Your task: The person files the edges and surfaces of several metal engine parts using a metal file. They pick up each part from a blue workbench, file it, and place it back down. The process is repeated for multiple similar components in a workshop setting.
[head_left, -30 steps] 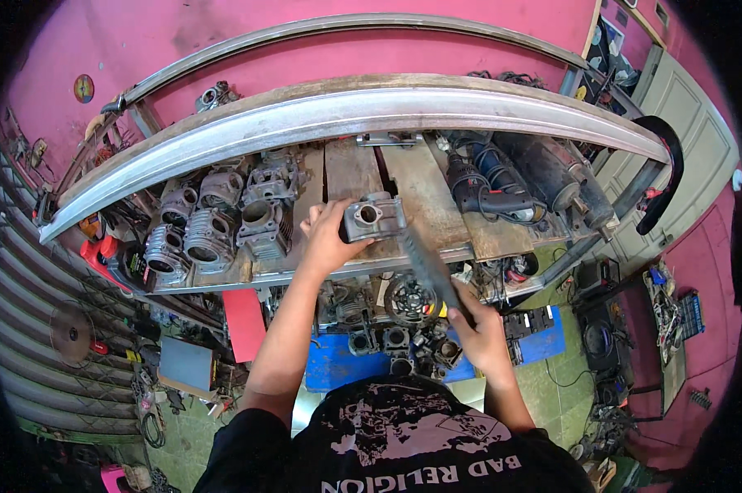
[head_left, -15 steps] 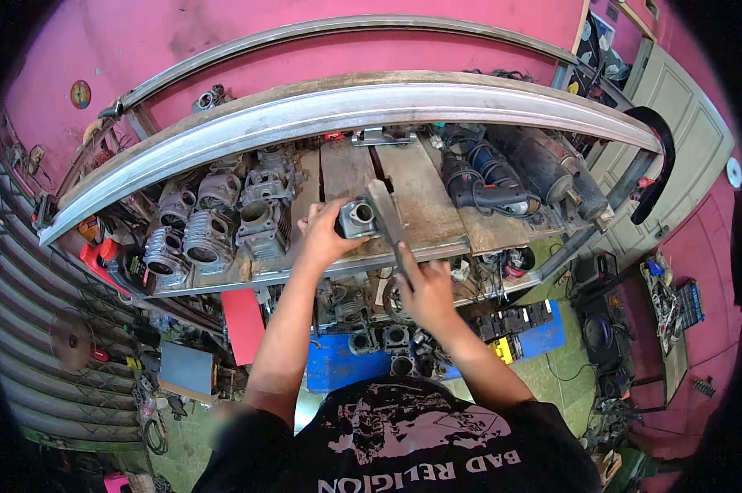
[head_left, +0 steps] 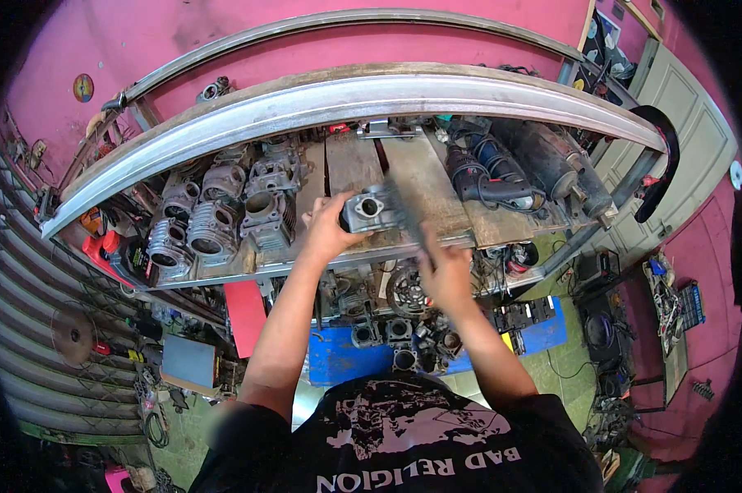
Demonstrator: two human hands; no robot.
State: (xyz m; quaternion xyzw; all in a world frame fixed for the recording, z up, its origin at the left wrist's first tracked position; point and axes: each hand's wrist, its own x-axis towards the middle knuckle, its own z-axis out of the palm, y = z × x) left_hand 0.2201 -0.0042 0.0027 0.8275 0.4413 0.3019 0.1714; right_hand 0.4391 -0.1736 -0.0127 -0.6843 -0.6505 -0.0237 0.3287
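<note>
My left hand [head_left: 326, 233] grips a grey metal engine part [head_left: 374, 220] with a round port in an oval flange, above the front of the wooden bench. Its fingers are behind the part and the thumb is along the near side. My right hand [head_left: 448, 279] is closed round the near end of a long flat file [head_left: 406, 207], which is smeared by motion. The file slants up and away along the right side of the engine part. Whether the two touch is hard to see through the blur.
Several engine cylinders [head_left: 212, 230] stand in rows on the bench's left. Power tools [head_left: 502, 193] and a dark canister [head_left: 543, 164] lie on its right. A curved metal rail [head_left: 371, 100] crosses behind. More engine parts rest on a blue sheet [head_left: 338, 357] below.
The file has swung to the right and blurred, and my right hand has moved right with it. The engine part has turned and shifted slightly right in my left hand.
</note>
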